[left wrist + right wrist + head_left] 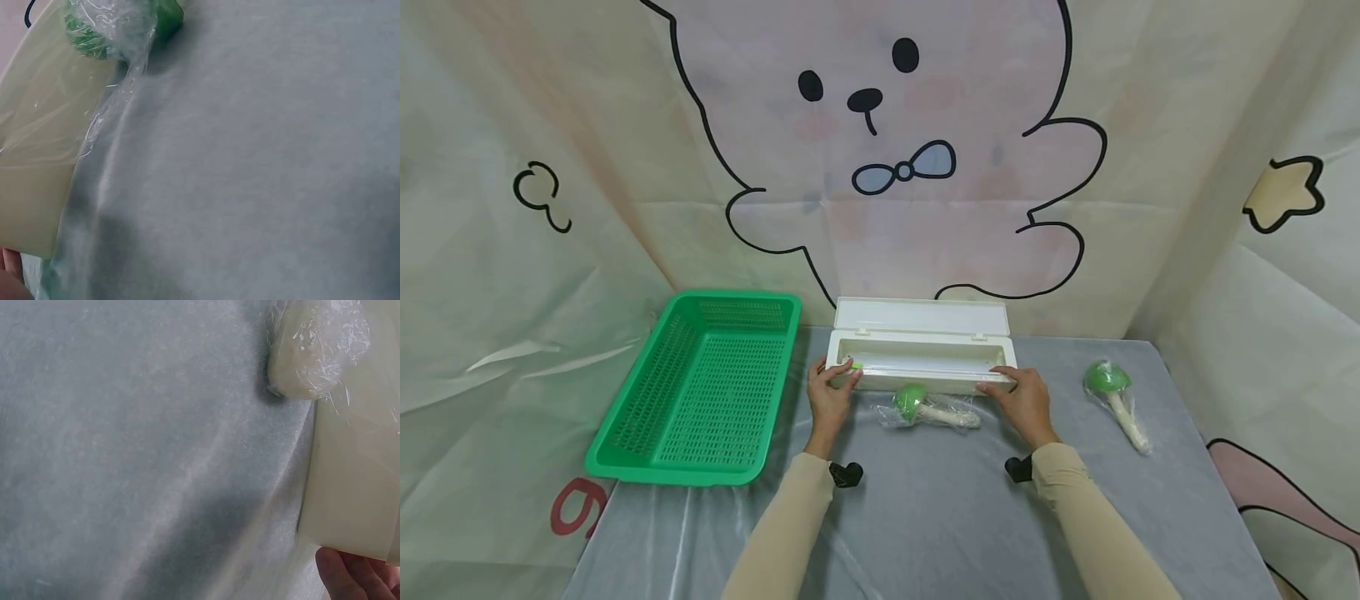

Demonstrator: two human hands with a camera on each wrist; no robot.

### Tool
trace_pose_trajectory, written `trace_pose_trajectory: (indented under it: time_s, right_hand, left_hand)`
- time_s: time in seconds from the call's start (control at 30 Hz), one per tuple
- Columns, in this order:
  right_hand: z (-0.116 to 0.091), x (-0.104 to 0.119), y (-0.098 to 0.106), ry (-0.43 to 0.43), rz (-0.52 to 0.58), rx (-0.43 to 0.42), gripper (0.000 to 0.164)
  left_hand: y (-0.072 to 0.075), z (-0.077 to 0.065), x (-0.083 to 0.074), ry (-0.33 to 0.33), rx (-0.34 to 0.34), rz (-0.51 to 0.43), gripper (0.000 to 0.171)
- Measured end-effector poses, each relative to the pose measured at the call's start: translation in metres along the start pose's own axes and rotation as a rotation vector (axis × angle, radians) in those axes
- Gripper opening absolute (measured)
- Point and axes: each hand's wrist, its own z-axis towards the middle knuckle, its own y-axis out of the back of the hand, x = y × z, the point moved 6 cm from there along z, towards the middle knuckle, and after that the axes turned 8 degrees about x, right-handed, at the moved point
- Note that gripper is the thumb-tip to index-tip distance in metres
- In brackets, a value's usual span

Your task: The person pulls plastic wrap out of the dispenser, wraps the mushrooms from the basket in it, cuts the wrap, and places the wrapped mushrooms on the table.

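Note:
A long white box stands on the table with its hinged lid raised at the back. My left hand holds its left end, and my right hand holds the right end, thumbs at the front wall. A small bright green bit shows inside by my left fingers. Close in front of the box lies a mushroom-shaped thing in clear plastic, green cap leftward and whitish stem rightward. Both wrist views show the box's front wall; in the right one, fingertips touch its end.
A green perforated basket sits on the left of the grey-covered table. Over on the right lies a second wrapped mushroom-shaped thing. A printed cloth wall rises directly behind the box.

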Motion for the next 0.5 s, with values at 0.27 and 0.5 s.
trace_pose_trajectory:
  time_s: [0.27, 0.5]
  right_hand:
    - [0.001, -0.002, -0.002, 0.002, -0.005, -0.001, 0.043]
    - [0.000, -0.001, 0.001, -0.005, -0.013, -0.001, 0.043]
  left_hand:
    - [-0.006, 0.006, 0.008, 0.122, 0.316, 0.229, 0.030]
    - [-0.006, 0.015, 0.006, 0.275, 0.411, 0.269, 0.025]
